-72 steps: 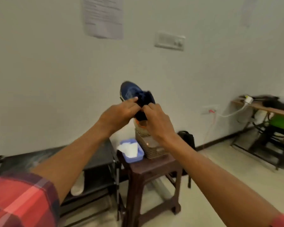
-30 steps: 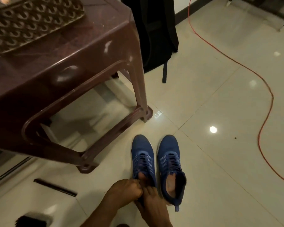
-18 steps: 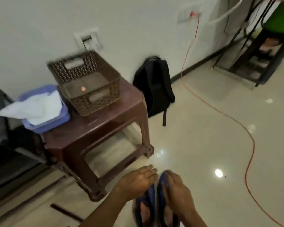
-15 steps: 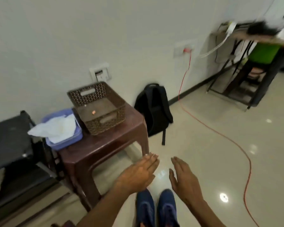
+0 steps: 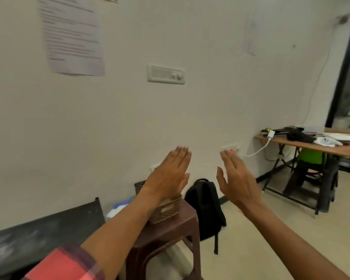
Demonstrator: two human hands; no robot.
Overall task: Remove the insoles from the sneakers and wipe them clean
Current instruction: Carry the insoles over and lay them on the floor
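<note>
My left hand (image 5: 170, 174) and my right hand (image 5: 235, 178) are raised in front of the white wall, fingers straight, palms facing each other, a gap between them. Neither holds anything. The blue sneakers and their insoles are out of view below the frame. A white cloth (image 5: 114, 212) in a blue tub (image 5: 119, 205) peeks out behind my left forearm, on the brown plastic stool (image 5: 170, 233). A brown woven basket (image 5: 166, 211) stands on the stool, mostly hidden by my left wrist.
A black backpack (image 5: 206, 207) leans against the wall right of the stool. A black bench (image 5: 38, 233) runs along the wall at the left. A wooden desk (image 5: 315, 146) with cables and clutter stands at the right, over a green chair (image 5: 309, 156).
The view has swung up from the floor to the wall. Both hands let go of the sneakers set side by side on the floor and rose, open. The sneakers dropped out of view.
</note>
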